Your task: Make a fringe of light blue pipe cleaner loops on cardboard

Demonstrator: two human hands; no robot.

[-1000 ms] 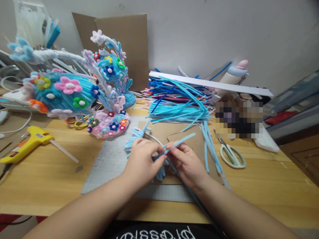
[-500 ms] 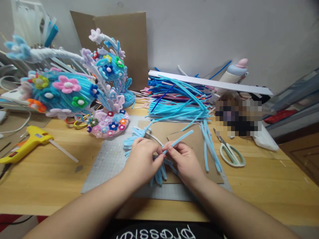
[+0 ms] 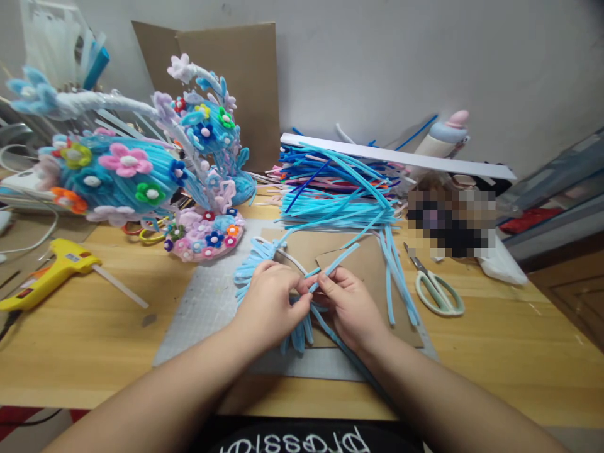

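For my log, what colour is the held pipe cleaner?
The pipe cleaner is light blue, in head view.

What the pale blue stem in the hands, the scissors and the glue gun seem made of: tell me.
Pale blue stem: probably chenille, its surface looking fuzzy and matt; any wire core is hidden. Scissors: likely metal blades, grey and thin, with smooth, pale plastic handles. Glue gun: apparently hard plastic, smooth and yellow.

From here I count two bare hands (image 3: 271,296), two flower-studded pipe-cleaner ornaments (image 3: 163,163), one yellow hot glue gun (image 3: 70,261), one pair of green-handled scissors (image 3: 430,277), and pipe cleaners (image 3: 330,207) beyond counting.
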